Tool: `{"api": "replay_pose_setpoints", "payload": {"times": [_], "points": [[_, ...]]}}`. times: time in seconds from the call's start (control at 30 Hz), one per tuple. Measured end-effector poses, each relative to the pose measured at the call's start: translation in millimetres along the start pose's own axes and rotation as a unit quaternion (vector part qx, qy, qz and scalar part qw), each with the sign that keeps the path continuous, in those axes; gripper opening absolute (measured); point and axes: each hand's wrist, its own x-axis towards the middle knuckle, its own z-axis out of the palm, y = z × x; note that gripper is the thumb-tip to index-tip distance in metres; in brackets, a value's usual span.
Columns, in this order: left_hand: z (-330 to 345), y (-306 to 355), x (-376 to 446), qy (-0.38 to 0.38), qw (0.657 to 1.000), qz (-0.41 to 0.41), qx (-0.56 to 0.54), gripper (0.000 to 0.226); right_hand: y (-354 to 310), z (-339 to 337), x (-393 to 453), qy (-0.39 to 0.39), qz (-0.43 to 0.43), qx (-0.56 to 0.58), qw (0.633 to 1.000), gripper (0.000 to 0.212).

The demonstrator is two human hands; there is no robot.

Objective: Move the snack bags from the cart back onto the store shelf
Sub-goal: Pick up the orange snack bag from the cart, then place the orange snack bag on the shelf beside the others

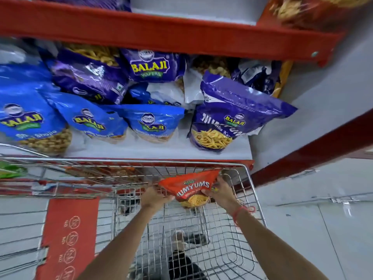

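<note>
Red steel shelving fills the aisle ahead, and the store shelf point(212, 152) at cart height already carries a row of blue bags point(90, 120) on the left and a purple bag point(232, 118) on the right, with more purple ones stacked behind. Down in the wire cart point(256, 190) I've got the red snack bag point(189, 187) up near the far rim, close under the shelf edge. My left hand point(153, 197) has its fingers pinched on the bag's left edge, my right hand point(220, 190) has its fingers wrapped round the right corner, so both are closed on this one bag. Through the mesh I can make out no other bags in the basket near me, so this looks like one of the last. What's left: lift it clear and set it on the bare patch of shelf, probably between blue and purple.
</note>
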Motion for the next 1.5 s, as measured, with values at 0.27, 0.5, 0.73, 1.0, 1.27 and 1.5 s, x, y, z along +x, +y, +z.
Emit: {"api": "replay_pose_setpoints", "payload": {"times": [0.27, 0.5, 0.73, 1.0, 1.27, 1.5], "points": [[13, -9, 14, 0.023, 0.998, 0.01, -0.057, 0.013, -1, -4, 5, -0.016, 0.002, -0.023, 1.0, 0.022], [-10, -1, -36, -0.008, 0.973, -0.009, -0.229, 0.012, -13, -3, -41, 0.034, -0.053, 0.074, 0.995, 0.036], [-61, 21, -108, -0.013, 0.938, 0.112, -0.329, 0.029, -65, -20, -111, 0.049, -0.149, 0.172, 0.973, 0.021], [-138, 95, -174, 0.022, 0.901, 0.235, -0.363, 0.019, -168, -72, -193, 0.045, -0.272, 0.255, 0.927, 0.011], [-209, 183, -228, 0.026, 0.85, 0.375, -0.37, 0.012, -260, -130, -250, 0.072, -0.37, 0.276, 0.884, 0.016], [-251, 273, -255, 0.032, 0.794, 0.476, -0.377, 0.006, -333, -181, -274, 0.103, -0.475, 0.297, 0.822, 0.009]]}}
